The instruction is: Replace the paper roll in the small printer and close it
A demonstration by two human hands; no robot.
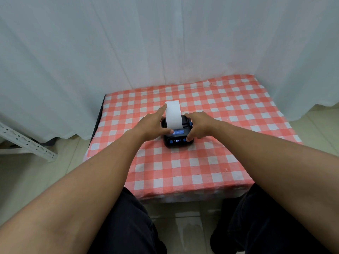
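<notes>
Small black printer sits near the middle of the table, on a red-and-white checked cloth; front face toward the person, with a lit display and blue buttons either side of it; blue label strip above the display. A white paper strip rises from the top of the printer and stands tall, leaning slightly away from the person; its top end is free. Whether the printer lid is fully latched cannot be told from this view; the roll itself is not visible.

Left hand lies against the left side of the printer; index finger stretched forward, its tip touching the left edge of the paper strip near the top; thumb laid across the printer's top front, just below the strip; hand spread, not clenched, gripping nothing. Right hand rests over the right side of the printer; fingers curved over the top rear corner, thumb pointing down at the front right, its tip at the right-hand blue button; a loose bracing hold on the body, fingers not closed into a fist.

Both bare forearms reach in from the lower corners; dark trousers visible at the near table edge. White curtain hangs behind and beside the table; pale tiled floor below; a white perforated metal rail lies at the left.
</notes>
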